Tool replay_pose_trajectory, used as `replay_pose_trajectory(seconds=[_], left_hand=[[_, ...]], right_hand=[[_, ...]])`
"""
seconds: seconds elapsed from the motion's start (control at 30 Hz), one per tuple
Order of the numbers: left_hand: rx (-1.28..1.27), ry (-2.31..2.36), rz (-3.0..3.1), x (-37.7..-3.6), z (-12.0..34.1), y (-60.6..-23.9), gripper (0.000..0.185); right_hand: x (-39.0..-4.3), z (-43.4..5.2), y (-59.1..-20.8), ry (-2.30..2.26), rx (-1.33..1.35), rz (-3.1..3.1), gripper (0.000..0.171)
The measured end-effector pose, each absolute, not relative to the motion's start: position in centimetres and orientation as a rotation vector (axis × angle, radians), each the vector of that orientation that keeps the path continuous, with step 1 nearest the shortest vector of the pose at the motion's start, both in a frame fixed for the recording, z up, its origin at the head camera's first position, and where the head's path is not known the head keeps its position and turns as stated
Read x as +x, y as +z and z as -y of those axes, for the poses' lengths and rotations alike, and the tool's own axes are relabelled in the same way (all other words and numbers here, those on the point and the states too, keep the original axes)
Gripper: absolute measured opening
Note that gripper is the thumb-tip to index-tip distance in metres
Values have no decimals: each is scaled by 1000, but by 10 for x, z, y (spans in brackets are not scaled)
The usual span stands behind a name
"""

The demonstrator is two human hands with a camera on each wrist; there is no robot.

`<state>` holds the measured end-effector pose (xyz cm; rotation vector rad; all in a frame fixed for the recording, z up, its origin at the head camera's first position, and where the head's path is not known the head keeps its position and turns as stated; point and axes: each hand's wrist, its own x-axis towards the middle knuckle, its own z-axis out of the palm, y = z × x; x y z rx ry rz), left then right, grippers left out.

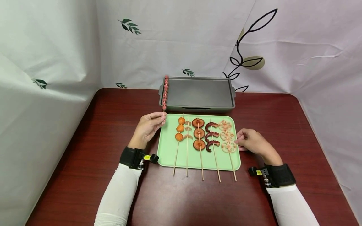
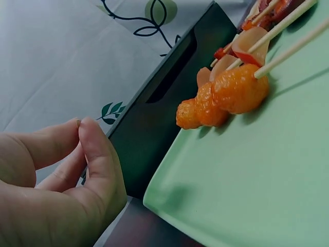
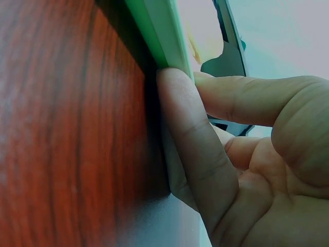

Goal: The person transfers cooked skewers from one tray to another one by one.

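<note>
Around you hung pale crinkled sheeting printed with small green sprigs and one large black-outlined leaf, and you worked at a dark red wood-grain table [image 1: 254,194]. From the head view, a dark grey metal baking pan [image 1: 198,92], rectangular with a raised rim, stood at the far side. Just in front of it sat a mint-green plastic tray [image 1: 169,153] with rounded corners. Along the pan's left edge lay the sausage skewer [image 1: 165,91], a row of small red pieces on a thin wooden stick, and your left hand [image 1: 147,128] pinched its near end between thumb and fingertips beside the tray's far left corner. On the tray, five more skewers lay side by side: orange fried balls [image 1: 179,128], pale curved slices [image 1: 187,130], round brown mushroom slices [image 1: 199,133], dark red curled pieces [image 1: 212,136] and holed lotus-root slices [image 1: 227,136]. Their stick ends overhung the near rim. Your right hand [image 1: 251,141] rested at the tray's right edge, fingers curled against it. Black straps wrapped both wrists over white sleeves; no writing could be read.

From the left wrist, your thumb and forefinger [image 2: 95,149] pressed together; the stick between them could not be made out. The bumpy orange balls [image 2: 223,98] sat glossy on the smooth tray [image 2: 247,195], the pan's [image 2: 154,118] dark wall behind.

From the right wrist, your fingertips [image 3: 175,87] pressed the tray's rim [image 3: 159,36] where it met the table [image 3: 61,128].
</note>
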<state>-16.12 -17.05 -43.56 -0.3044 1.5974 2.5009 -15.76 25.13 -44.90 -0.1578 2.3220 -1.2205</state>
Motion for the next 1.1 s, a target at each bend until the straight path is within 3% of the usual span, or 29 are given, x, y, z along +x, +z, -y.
replay_pose_trajectory(seconds=[0.57,1.1], left_hand=[[-167,2261,-1900,-145,169,-424,18],[-82,2042,-1975,-116,173,-419,28]], right_hand=[[-157,-252,-450,-1226,-173,-2337,18],[-156,-252,-451,-1242,-166,-2337,17]])
